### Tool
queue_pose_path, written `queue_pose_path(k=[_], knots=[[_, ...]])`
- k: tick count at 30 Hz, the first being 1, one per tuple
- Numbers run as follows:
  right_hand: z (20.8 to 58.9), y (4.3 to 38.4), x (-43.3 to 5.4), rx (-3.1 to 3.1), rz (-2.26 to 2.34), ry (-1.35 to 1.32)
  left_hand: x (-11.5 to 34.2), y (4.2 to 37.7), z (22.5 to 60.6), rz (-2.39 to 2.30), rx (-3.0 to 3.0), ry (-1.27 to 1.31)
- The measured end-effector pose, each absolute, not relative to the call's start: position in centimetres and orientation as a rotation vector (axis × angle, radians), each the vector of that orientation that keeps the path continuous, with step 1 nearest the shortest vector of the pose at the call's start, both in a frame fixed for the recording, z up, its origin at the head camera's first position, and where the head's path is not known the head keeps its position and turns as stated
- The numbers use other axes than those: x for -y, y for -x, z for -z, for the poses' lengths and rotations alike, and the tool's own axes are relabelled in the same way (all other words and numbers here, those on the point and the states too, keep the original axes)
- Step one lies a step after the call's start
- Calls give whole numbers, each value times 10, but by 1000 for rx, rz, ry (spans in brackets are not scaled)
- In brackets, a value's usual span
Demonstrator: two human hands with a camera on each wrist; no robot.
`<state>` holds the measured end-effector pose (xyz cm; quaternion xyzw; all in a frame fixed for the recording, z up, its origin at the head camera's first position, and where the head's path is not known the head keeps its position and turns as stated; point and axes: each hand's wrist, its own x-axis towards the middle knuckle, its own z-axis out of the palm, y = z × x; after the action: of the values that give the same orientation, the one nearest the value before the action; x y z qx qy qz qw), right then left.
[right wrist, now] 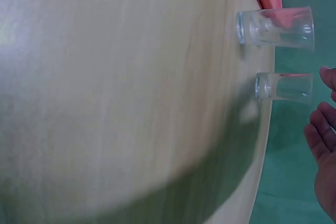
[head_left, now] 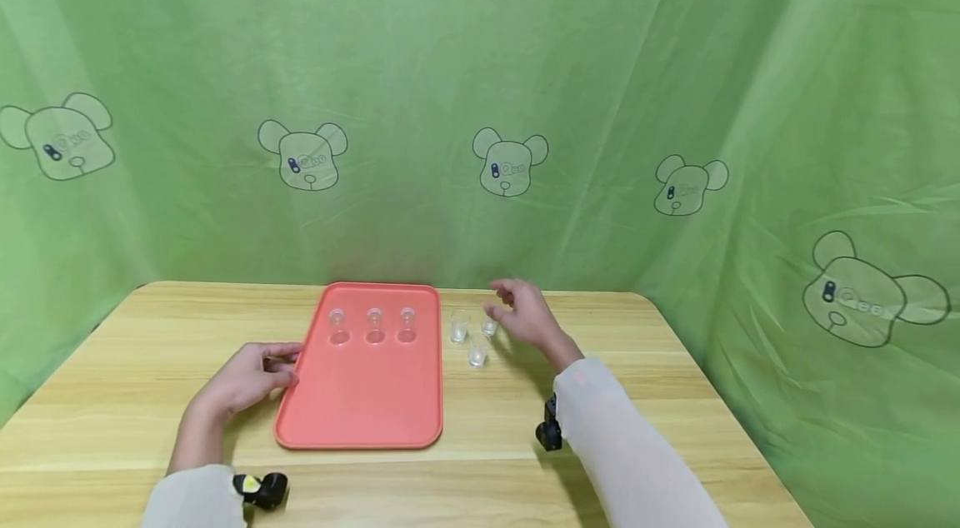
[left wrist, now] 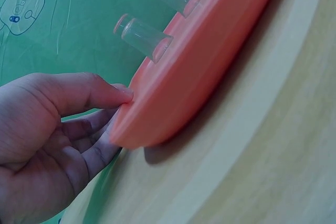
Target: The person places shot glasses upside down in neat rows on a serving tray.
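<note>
The rightmost glass (head_left: pixel 489 329) stands upright toward the far edge of the tabletop (head_left: pixel 607 328), just below the half-open, empty right hand (head_left: pixel 525 316).

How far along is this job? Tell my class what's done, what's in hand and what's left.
Perhaps half. Done: three inverted glasses stand in a row on the tray. In hand: the left hand grips the tray's edge; the right hand is beside one upright glass, not holding it. Left: three upright glasses on the table, including that one, probably to be inverted onto the tray.
</note>
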<state>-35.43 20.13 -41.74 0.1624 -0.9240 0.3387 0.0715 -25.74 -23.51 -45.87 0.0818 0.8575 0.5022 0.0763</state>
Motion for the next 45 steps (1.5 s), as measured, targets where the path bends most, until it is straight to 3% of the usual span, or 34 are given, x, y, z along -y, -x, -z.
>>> queue_pose_path(k=[45], knots=[[462, 356, -197, 2747, -1301, -248, 235, 257, 459, -1509, -2575, -235]])
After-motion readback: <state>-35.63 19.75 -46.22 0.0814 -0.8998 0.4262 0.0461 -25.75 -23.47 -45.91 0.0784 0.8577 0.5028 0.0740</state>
